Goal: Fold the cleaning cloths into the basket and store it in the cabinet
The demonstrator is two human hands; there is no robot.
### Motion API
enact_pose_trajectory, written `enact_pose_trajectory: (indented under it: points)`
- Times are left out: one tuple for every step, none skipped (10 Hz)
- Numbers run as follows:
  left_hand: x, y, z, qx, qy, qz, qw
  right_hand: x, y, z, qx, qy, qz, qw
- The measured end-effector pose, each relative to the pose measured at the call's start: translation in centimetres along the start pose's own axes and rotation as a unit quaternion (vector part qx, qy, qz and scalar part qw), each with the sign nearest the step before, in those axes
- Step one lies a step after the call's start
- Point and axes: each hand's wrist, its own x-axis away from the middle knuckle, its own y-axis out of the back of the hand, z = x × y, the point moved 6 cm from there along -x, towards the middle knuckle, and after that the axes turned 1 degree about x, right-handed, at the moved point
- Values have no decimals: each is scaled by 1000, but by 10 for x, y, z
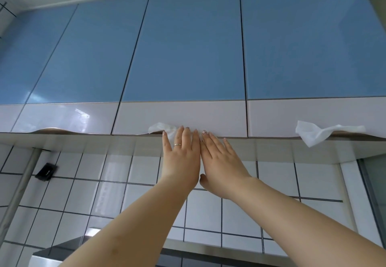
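Note:
I look up at a row of wall cabinets with blue upper panels and white lower strips. Both my hands are raised side by side to the bottom edge of the middle cabinet door (183,118), which is closed. My left hand (180,158), with a ring on it, has straight fingers touching the door's lower edge and partly covers a white cloth (160,128) hanging from it. My right hand (221,160) lies flat beside it, its fingertips at the same edge. A second white cloth (315,134) hangs from the handle edge of the right cabinet door (313,112). No basket is in view.
White tiled wall (229,210) runs below the cabinets. A metal pipe (20,185) slants down the left side, next to a small black box (46,171) on the tiles. A steel appliance top (69,250) shows at the bottom left. A window frame (373,183) stands at the right.

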Motion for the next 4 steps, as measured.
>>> enact_pose_trajectory:
  points:
    - [1, 1, 2, -12, -14, 2, 1000, 0, 1, -1, 1, 3, 0, 1000]
    - [1, 2, 6, -9, -27, 13, 1000, 0, 7, -3, -4, 12, -1, 1000]
    - [3, 5, 13, 20, -33, 13, 999, 6, 18, -5, -4, 31, -26, 999]
    - [13, 12, 18, 44, -23, 22, 999, 19, 27, -9, 8, 43, -17, 999]
